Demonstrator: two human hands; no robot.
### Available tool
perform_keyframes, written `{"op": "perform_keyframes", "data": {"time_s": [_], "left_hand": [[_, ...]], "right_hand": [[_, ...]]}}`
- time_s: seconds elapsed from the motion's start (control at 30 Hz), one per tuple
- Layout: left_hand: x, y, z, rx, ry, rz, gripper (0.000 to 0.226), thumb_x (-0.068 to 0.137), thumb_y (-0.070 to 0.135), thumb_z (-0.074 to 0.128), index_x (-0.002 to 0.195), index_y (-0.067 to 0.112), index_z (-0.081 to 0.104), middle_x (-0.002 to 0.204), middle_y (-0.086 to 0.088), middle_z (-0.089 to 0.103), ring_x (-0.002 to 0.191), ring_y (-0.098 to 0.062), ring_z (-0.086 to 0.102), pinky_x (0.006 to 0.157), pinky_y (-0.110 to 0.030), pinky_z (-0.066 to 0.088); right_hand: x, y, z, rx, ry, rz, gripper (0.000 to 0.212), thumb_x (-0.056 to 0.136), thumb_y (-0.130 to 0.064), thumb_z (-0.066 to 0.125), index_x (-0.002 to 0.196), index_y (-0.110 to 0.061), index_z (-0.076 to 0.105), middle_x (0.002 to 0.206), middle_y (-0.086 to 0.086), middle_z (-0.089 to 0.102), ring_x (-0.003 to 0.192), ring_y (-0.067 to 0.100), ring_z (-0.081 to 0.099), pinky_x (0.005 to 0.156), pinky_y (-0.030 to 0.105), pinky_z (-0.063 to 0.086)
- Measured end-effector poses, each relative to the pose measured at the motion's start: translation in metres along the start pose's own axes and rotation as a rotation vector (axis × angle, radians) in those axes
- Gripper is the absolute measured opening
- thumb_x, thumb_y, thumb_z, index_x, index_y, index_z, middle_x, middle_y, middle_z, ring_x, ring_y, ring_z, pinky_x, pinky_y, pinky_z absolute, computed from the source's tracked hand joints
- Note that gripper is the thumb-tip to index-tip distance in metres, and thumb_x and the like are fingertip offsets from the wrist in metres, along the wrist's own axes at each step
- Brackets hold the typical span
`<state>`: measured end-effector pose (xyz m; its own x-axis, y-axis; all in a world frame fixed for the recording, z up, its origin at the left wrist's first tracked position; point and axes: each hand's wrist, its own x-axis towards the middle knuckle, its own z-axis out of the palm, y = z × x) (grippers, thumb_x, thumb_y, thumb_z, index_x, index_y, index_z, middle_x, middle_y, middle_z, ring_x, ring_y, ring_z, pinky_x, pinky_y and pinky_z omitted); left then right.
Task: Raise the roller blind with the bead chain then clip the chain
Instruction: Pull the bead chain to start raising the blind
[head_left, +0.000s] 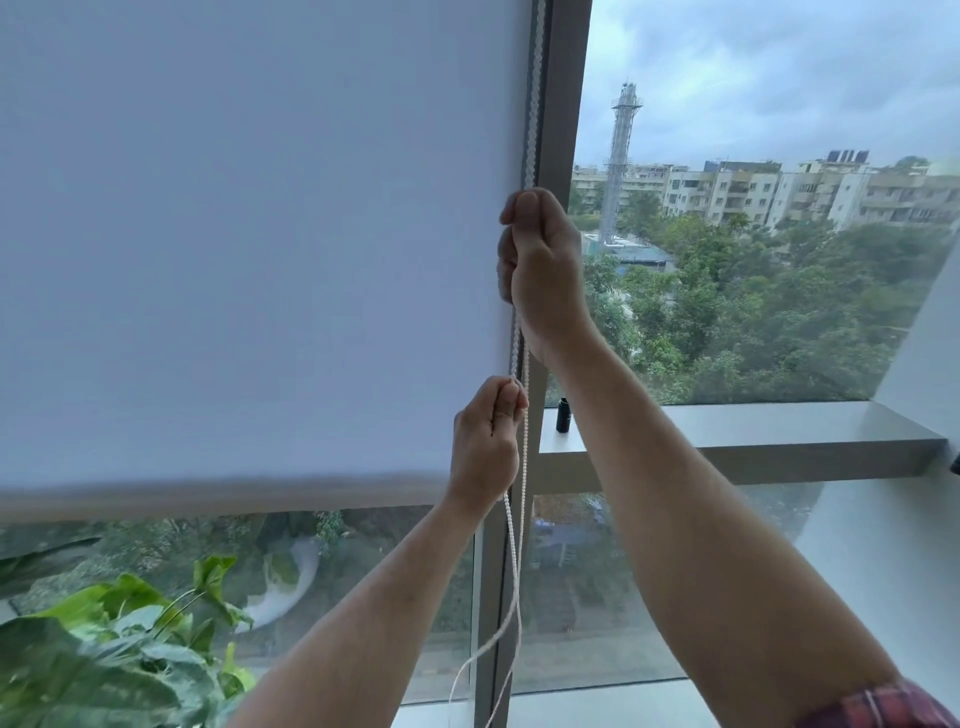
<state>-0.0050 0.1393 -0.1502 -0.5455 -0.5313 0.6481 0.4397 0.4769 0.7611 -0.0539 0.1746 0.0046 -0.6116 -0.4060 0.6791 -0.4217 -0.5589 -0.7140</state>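
White roller blind (234, 234) covers the upper left pane; its bottom bar hangs above the leafy plant (104, 649). Grey window frame (563, 104) stands just right of it. Right hand (540, 265), fingers curled, grips the bead chain (525, 441) high beside the blind's right edge. Left hand (485, 441) below pinches the same chain, which hangs loose beneath

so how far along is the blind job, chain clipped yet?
Partly done: the roller blind is up off the bottom, its lower edge clear of the lowest pane, plant leaves showing below. In hand: right hand grips the bead chain high, left hand grips it lower, mid-pull. Left: most of the window is covered, the chain hangs loose below, and no clip is visible.
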Motion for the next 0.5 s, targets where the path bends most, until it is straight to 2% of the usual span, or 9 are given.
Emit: {"op": "perform_keyframes", "data": {"time_s": [0.07,0.2,0.33,0.37,0.43,0.5], "left_hand": [[-0.005,-0.005,0.001,0.021,-0.007,-0.002,0.033,0.103,0.016,0.038,0.072,0.025,0.044,0.062,0.015,0.046,0.058,-0.004,0.039,0.055,-0.021,0.034],[-0.032,-0.03,-0.001,0.072,-0.065,-0.038,0.033,0.102,0.013,0.04,0.073,0.028,0.044,0.063,0.018,0.049,0.059,-0.003,0.043,0.057,-0.013,0.035],[-0.047,-0.052,-0.005,0.018,-0.203,-0.196,0.032,0.102,0.021,0.041,0.074,0.029,0.054,0.063,0.015,0.049,0.06,-0.006,0.041,0.058,-0.024,0.036],[-0.046,-0.054,-0.008,-0.002,-0.208,-0.221,0.032,0.101,0.026,0.04,0.076,0.029,0.059,0.065,0.013,0.053,0.061,-0.006,0.045,0.058,-0.023,0.038],[-0.038,-0.049,-0.011,-0.051,-0.125,-0.252,0.037,0.1,0.04,0.034,0.085,0.024,0.064,0.079,0.004,0.064,0.073,-0.011,0.057,0.065,-0.019,0.044],[-0.017,-0.032,-0.012,-0.093,0.046,-0.269,0.052,0.098,0.049,0.028,0.099,0.013,0.065,0.096,-0.014,0.068,0.088,-0.026,0.063,0.071,-0.024,0.049]], "right_hand": [[-0.007,0.009,0.0,-0.032,0.019,-0.044,0.032,0.105,-0.017,0.038,0.076,-0.021,0.049,0.048,-0.015,0.038,0.04,0.004,0.027,0.039,0.018,0.023],[-0.037,0.039,-0.013,-0.114,0.017,-0.016,0.033,0.105,-0.021,0.04,0.074,-0.026,0.05,0.052,-0.016,0.039,0.045,0.005,0.029,0.043,0.023,0.025],[-0.061,0.062,-0.023,-0.169,0.025,0.013,0.033,0.104,-0.025,0.041,0.073,-0.031,0.051,0.061,-0.012,0.041,0.052,0.008,0.032,0.049,0.028,0.027],[-0.065,0.064,-0.025,-0.176,0.033,0.005,0.033,0.103,-0.026,0.041,0.073,-0.034,0.051,0.062,-0.012,0.042,0.053,0.008,0.033,0.05,0.028,0.027],[-0.068,0.065,-0.027,-0.183,0.043,-0.006,0.034,0.103,-0.026,0.041,0.073,-0.037,0.053,0.062,-0.013,0.044,0.056,0.008,0.036,0.052,0.027,0.03],[-0.071,0.066,-0.028,-0.19,0.053,-0.009,0.033,0.103,-0.027,0.042,0.074,-0.036,0.054,0.062,-0.013,0.045,0.056,0.009,0.038,0.053,0.028,0.032]]}}
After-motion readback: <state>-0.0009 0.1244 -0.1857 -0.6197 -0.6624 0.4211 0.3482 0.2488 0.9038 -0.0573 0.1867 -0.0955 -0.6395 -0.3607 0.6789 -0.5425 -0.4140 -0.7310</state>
